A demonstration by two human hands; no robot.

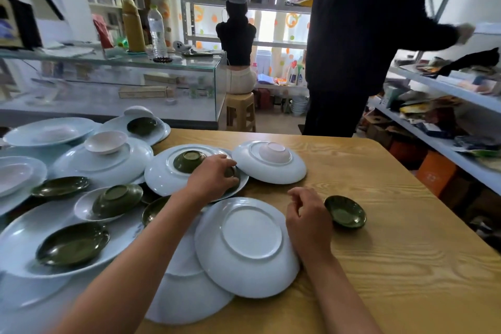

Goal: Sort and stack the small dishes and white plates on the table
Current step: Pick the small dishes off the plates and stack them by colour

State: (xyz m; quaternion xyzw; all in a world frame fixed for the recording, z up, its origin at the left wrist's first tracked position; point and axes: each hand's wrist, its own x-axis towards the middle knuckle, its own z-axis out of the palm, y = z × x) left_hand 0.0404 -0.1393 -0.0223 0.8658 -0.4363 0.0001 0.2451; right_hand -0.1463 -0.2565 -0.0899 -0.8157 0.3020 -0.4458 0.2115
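Note:
Many white plates and small green and pink dishes lie jumbled on the left half of a wooden table [379, 238]. My left hand [212, 176] grips a small green dish [233, 174] lying on an upturned white plate [160, 176], beside another upturned green dish [189, 160]. My right hand [307, 218] hovers with loosely curled fingers, holding nothing, between an upside-down white plate [249, 245] and a lone green dish [344, 211] standing upright on the bare table. A pink dish [275, 152] sits inverted on a further white plate [268, 168].
A glass counter [113, 84] with bottles stands behind the table on the left. A person in black [349, 43] stands just past the table's far edge, another sits on a stool [240, 111] further back. Shelves [444, 116] full of goods run along the right.

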